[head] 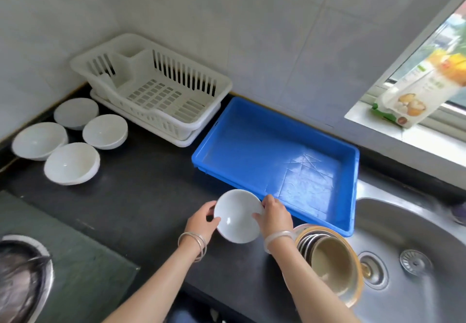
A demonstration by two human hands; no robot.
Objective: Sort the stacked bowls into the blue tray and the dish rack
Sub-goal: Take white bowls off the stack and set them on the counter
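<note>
Both hands are on one white bowl (237, 215). Left hand (201, 218) pinches the left rim, thumb on the inside edge, fingers curled underneath. Right hand (274, 215) grips the right rim the same way, thumb tip over the lip. The bowl is mouth up, held over the black counter (151, 196) just in front of the blue tray (252, 141). Can't tell if it touches the counter. Both forearms reach in from the bottom edge, with bangles (194, 243) on each wrist. The stacked bowls (330, 262), tan on top, sit at the sink (416, 222) edge just right of the right forearm, which covers their left side. The dish rack (161, 121) sits back left, beside the tray. Four white bowls (71, 162) lie left of it, blurred. A pot (22, 272) at bottom left is cut off.
</note>
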